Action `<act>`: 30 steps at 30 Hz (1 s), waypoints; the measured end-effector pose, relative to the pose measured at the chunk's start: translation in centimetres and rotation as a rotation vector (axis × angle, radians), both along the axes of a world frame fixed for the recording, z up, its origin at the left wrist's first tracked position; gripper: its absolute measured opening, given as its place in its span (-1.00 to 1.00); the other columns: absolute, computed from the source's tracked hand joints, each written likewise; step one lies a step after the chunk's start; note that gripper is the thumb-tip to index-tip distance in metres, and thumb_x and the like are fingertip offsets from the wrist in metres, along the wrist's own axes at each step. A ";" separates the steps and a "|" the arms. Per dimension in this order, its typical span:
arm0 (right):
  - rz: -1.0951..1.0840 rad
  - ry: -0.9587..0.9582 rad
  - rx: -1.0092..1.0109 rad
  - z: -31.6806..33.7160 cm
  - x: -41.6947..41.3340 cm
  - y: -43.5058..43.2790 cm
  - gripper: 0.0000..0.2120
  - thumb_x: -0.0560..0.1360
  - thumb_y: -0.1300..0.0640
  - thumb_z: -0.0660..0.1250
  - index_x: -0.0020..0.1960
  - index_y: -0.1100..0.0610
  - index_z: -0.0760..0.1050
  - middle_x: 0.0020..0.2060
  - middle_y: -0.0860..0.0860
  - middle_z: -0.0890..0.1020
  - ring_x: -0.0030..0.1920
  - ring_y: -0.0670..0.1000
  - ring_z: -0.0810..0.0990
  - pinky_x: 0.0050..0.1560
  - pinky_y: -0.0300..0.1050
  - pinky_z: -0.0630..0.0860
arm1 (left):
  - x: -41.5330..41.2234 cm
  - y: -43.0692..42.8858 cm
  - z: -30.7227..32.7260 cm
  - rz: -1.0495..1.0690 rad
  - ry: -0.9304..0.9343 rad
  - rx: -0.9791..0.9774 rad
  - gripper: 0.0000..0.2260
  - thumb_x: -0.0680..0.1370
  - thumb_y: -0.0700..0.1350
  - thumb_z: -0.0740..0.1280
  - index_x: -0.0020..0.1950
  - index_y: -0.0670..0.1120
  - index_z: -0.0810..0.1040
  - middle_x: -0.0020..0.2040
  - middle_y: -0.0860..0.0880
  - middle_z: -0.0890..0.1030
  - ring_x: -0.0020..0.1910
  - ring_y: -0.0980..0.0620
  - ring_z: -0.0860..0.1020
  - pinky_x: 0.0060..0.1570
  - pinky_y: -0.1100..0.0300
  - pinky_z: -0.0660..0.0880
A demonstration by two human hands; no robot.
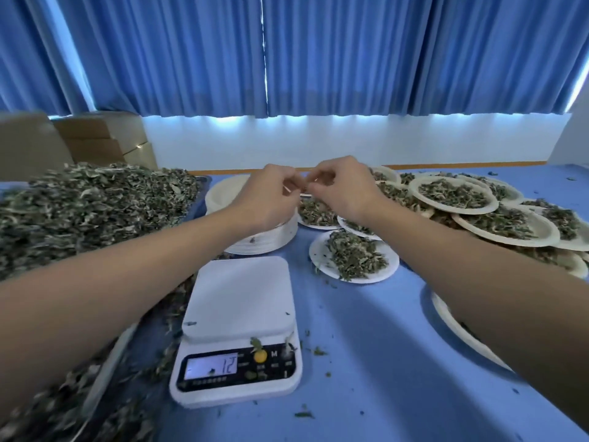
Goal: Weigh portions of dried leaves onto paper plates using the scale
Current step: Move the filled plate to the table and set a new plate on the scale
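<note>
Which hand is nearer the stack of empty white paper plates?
Left. The left hand hovers over the right edge of the stack of empty white paper plates; the right hand is farther right, above a plate of dried leaves. Both pinch one thin pale item.

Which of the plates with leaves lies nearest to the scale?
The filled plate just right of the scale's far corner; the other filled plates lie farther back or right.

Blue pleated curtains (191, 52) hang closed across the back, daylight glowing along their hem above a white wall (318, 141). Cardboard boxes (102, 138) stand stacked at the left behind the blue-covered table (382, 362).
</note>
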State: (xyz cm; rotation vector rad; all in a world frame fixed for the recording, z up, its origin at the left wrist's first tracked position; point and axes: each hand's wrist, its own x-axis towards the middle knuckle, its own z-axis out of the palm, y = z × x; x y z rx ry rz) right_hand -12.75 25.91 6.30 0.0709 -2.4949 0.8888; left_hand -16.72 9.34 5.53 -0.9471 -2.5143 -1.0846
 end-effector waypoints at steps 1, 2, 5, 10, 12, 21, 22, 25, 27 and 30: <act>0.032 0.019 0.066 0.0 -0.5 -0.9 -0.87 0.52 0.17 0.44 0.05 0.12 0.70 -0.24 -0.02 0.69 -0.23 -0.01 0.66 -0.16 -0.27 0.52 | -0.4 -1.7 -0.3 0.055 0.034 -0.043 -0.85 0.55 -0.21 0.33 0.03 -0.05 0.66 -0.07 0.03 0.69 -0.08 0.04 0.63 -0.01 0.15 0.53; 0.070 0.031 0.136 0.1 -0.9 -1.6 -0.83 0.53 0.14 0.45 0.11 0.09 0.69 -0.15 -0.04 0.69 -0.14 -0.03 0.63 -0.05 -0.24 0.51 | -0.8 -3.3 -0.6 0.102 0.063 -0.095 -0.87 0.57 -0.17 0.34 0.07 -0.05 0.65 -0.03 0.05 0.68 -0.06 0.05 0.62 0.01 0.15 0.52; 0.215 -0.008 0.369 0.4 -1.8 -3.7 -0.80 0.56 0.04 0.43 0.17 0.00 0.68 0.05 -0.09 0.63 -0.07 -0.08 0.51 0.07 -0.15 0.44 | -1.7 -7.4 -1.5 0.115 0.109 -0.199 -0.84 0.60 -0.11 0.35 0.13 -0.07 0.67 0.02 0.04 0.68 0.00 0.07 0.60 0.04 0.16 0.50; 0.327 -0.107 0.711 0.4 -2.0 -6.1 -0.77 0.64 -0.03 0.31 0.23 -0.08 0.66 0.22 -0.13 0.59 0.10 -0.03 0.51 -0.01 -0.01 0.44 | -1.5 -11.0 -1.5 -0.003 0.196 -0.285 -0.84 0.62 -0.05 0.37 0.12 0.03 0.72 -0.01 0.09 0.73 -0.16 0.17 0.56 -0.06 0.15 0.52; 0.333 -0.103 0.791 0.7 -2.0 -6.4 -0.77 0.66 0.00 0.28 0.22 -0.08 0.67 0.19 -0.12 0.61 0.12 0.01 0.54 -0.07 -0.02 0.45 | -1.4 -11.5 -1.5 0.013 0.235 -0.336 -0.82 0.64 0.01 0.33 0.13 0.07 0.71 0.03 0.08 0.72 -0.08 0.04 0.62 0.00 0.03 0.56; 0.261 -0.069 1.088 1.8 -1.1 -7.4 -0.73 0.67 0.09 0.16 0.04 0.05 0.65 -0.04 0.02 0.63 -0.03 0.13 0.58 -0.13 0.04 0.53 | -1.1 -11.5 -1.3 0.056 0.284 -0.446 -0.80 0.66 -0.02 0.26 0.04 -0.01 0.68 -0.02 0.01 0.69 -0.06 -0.10 0.61 -0.02 -0.05 0.55; 0.270 -0.069 1.090 2.0 -1.1 -7.6 -0.73 0.67 0.08 0.16 0.03 0.03 0.65 -0.05 0.01 0.62 -0.03 0.14 0.58 -0.13 0.04 0.53 | -1.1 -11.5 -1.3 0.058 0.279 -0.450 -0.80 0.66 -0.02 0.26 0.04 -0.02 0.67 -0.02 0.00 0.69 -0.06 -0.10 0.61 -0.02 -0.05 0.55; 0.292 -0.070 1.089 2.2 -0.9 -7.8 -0.71 0.69 0.06 0.16 0.01 -0.02 0.66 -0.05 -0.03 0.62 -0.02 0.13 0.57 -0.11 0.04 0.54 | -1.1 -11.6 -1.3 0.056 0.271 -0.454 -0.79 0.66 -0.03 0.26 0.04 -0.04 0.67 -0.03 -0.03 0.69 -0.06 -0.12 0.61 -0.02 -0.06 0.55; 0.285 -0.059 1.101 2.2 -0.9 -7.8 -0.72 0.68 0.07 0.16 0.00 -0.01 0.65 -0.06 -0.01 0.63 -0.04 0.13 0.57 -0.12 0.03 0.54 | -1.1 -11.6 -1.3 0.051 0.265 -0.445 -0.80 0.66 -0.02 0.26 0.05 -0.03 0.68 -0.02 -0.03 0.70 -0.04 -0.13 0.61 -0.01 -0.06 0.55; 0.279 -0.037 1.104 2.0 -1.0 -7.8 -0.70 0.68 0.05 0.14 0.04 -0.02 0.66 -0.04 -0.02 0.63 -0.04 0.12 0.57 -0.13 0.00 0.53 | -0.9 -11.6 -1.2 0.038 0.248 -0.423 -0.80 0.65 -0.02 0.27 0.06 0.00 0.69 -0.01 -0.02 0.70 -0.03 -0.13 0.62 0.00 -0.06 0.56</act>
